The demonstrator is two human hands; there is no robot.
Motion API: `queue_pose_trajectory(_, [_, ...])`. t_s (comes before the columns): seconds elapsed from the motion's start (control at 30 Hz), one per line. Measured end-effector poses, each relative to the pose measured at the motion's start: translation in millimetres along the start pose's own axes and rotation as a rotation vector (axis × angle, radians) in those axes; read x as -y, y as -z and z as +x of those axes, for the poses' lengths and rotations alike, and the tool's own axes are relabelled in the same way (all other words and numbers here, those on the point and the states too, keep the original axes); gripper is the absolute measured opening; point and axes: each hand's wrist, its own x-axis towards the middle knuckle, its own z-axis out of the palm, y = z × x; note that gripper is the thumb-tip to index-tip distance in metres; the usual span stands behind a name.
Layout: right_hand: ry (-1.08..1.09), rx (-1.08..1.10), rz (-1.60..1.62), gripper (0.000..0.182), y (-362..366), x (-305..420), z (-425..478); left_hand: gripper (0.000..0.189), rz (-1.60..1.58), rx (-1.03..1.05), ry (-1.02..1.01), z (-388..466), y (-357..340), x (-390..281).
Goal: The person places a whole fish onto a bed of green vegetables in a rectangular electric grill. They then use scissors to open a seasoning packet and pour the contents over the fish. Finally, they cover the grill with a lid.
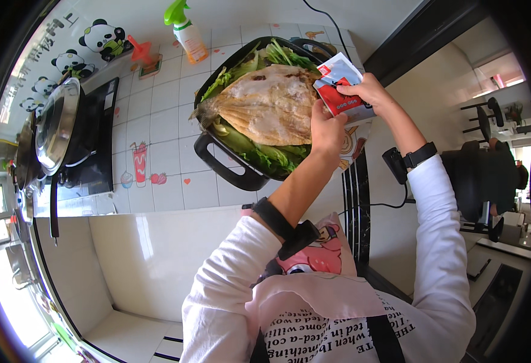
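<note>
A printed red, white and blue packet (341, 100) is tilted over the right side of a black electric pan (212, 159). My right hand (369, 94) grips its upper right part, the thumb lying across the front. At the lower left edge, my left hand (330, 128) pinches the packet, and its fingertips are partly hidden. A flattened whole fish (265, 106) with browned skin fills the middle of the pan, its tail pointing left. Green leafy vegetables (258, 156) show around the fish. My left wrist and forearm cover the pan's lower right edge.
On the tiled counter (165, 136) stands a green-topped spray bottle (188, 38) near the wall. A red plastic funnel-like item (140, 51) is beside it. Leftward, a lidded wok (59, 127) sits on a black cooktop (104, 149). A black cable (333, 25) runs behind the pan.
</note>
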Motion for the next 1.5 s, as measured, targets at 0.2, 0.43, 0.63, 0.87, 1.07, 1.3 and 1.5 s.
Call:
queue_pose_trajectory(0.2, [-0.075, 0.043, -0.053, 0.038, -8, -4, -10, 0.061, 0.129, 0.107, 0.081, -10, 18, -4])
queue_pose_trajectory(0.43, [-0.094, -0.024, -0.024, 0.037, -21, -8, -34, 0.057, 0.189, 0.161, 0.163, -20, 33, -12])
queue_pose_trajectory(0.63, [-0.088, -0.031, -0.025, 0.032, -37, -4, -63, 0.058, 0.251, 0.209, 0.201, -34, 52, -13])
queue_pose_trajectory(0.87, [-0.085, -0.097, -0.026, 0.029, -63, 13, -86, 0.061, 0.269, 0.26, 0.161, -40, 79, -10])
queue_pose_trajectory(1.07, [-0.013, -0.025, 0.006, 0.03, -74, 11, -83, 0.064, 0.299, 0.268, 0.129, -48, 91, -11])
queue_pose_trajectory(1.3, [-0.048, -0.049, -0.122, 0.028, -77, 8, -83, 0.06, 0.254, 0.303, 0.229, -54, 95, -15])
queue_pose_trajectory(1.5, [-0.07, -0.121, -0.139, 0.027, -65, 20, -102, 0.062, 0.234, 0.315, 0.228, -63, 80, -14])
